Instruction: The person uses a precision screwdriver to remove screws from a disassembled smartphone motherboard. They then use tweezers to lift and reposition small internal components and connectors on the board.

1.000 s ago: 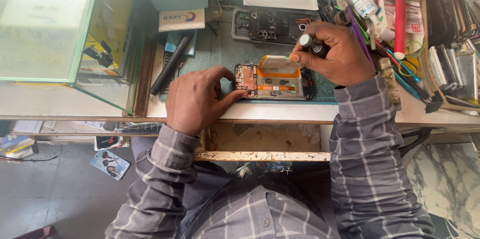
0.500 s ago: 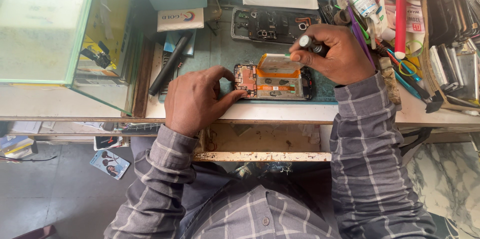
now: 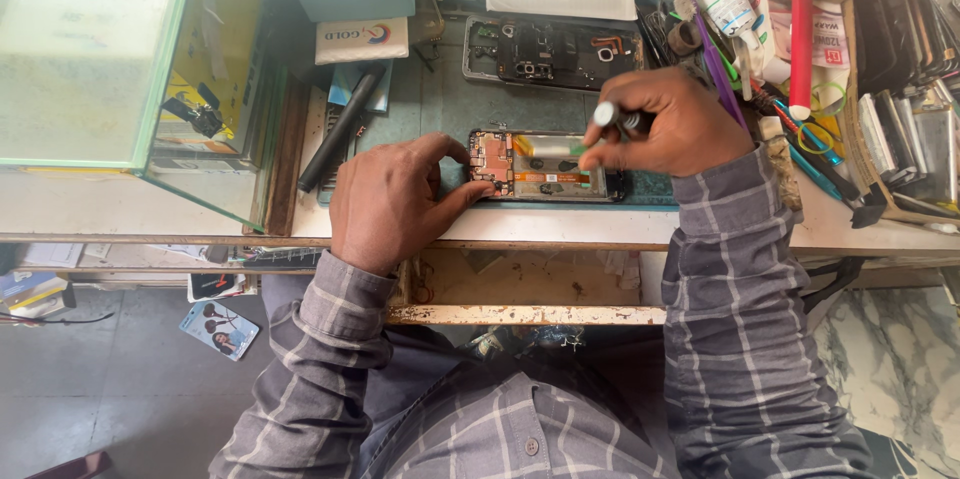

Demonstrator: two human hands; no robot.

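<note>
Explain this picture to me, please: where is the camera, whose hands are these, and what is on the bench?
The camera sits on the person's head and looks down, so both hands are their own. The left hand steadies an opened phone lying on the workbench. The right hand grips a small screwdriver above it. Behind lies a separate phone frame, with a black pen-like tool at the left and tubes and tools heaped at the right.
</note>
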